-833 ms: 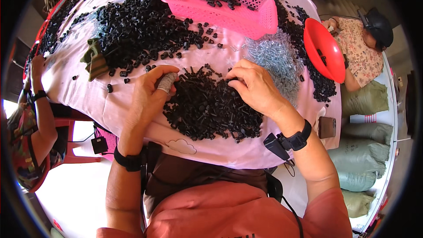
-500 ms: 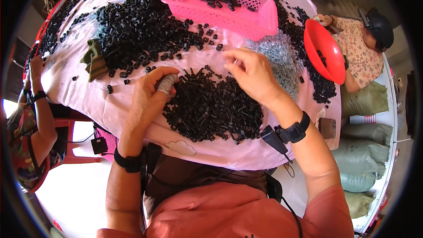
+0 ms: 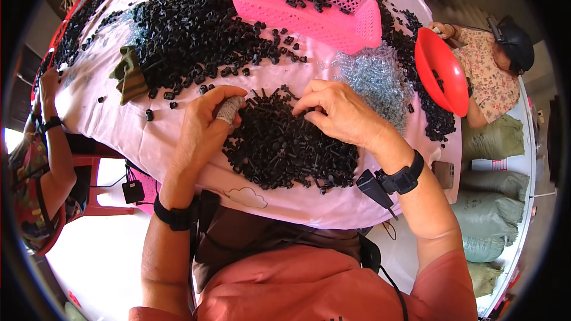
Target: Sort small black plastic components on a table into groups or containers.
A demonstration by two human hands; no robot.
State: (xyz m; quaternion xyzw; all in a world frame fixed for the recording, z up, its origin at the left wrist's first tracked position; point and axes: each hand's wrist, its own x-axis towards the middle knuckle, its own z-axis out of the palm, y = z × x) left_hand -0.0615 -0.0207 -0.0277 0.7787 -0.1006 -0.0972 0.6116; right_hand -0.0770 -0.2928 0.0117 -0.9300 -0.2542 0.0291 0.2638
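A heap of small black plastic pieces with thin stems (image 3: 285,154) lies on the pink cloth in front of me. At its left edge my left hand (image 3: 205,122) is closed, its fingers curled under and its thumb wearing a grey knitted cover (image 3: 229,109). Whatever those fingers hold is hidden. Over the heap's upper right side hovers my right hand (image 3: 345,111), fingers bent downward, with a small gap between the thumb and index tips. No piece can be made out in it.
Behind the heap stands a pink perforated basket (image 3: 306,27) with black parts inside. A larger mound of black caps (image 3: 184,35) spreads to its left. Clear bubble wrap (image 3: 377,80), a striped cloth (image 3: 129,74) and a red bowl (image 3: 440,71) lie around. People sit at both sides.
My right hand has moved left and down onto the heap, its fingers opening a little. The left hand stays almost where it was. The whole view has shifted slightly.
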